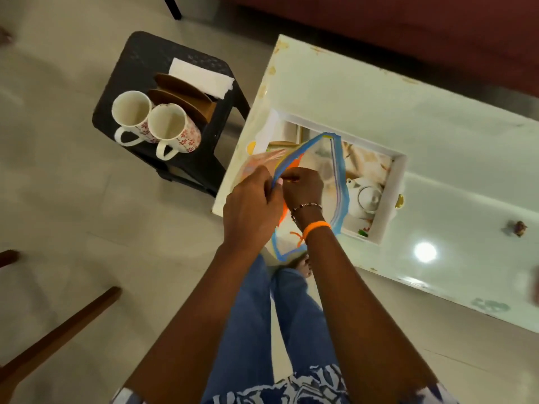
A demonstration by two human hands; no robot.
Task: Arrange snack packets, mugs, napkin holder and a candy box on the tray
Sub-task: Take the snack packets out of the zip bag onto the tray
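Observation:
Both hands hold a clear zip bag (329,158) with blue edges above the white tray (392,196). My left hand (250,205) pinches the bag's blue rim, and my right hand (303,185) grips the same rim right beside it. An orange snack packet (256,164) shows behind my left hand. A white teapot (366,198) stands inside the tray. Two white mugs with red flowers (131,118) (175,131) stand on a black stool (145,58), next to a wooden napkin holder (186,97) and white napkins (201,78).
The tray rests on a glossy white table (437,123) with a small brown object (519,228) at its right. A dark red sofa (408,30) lies beyond. Wooden chair legs (58,336) cross the floor at lower left. My feet stand by the table edge.

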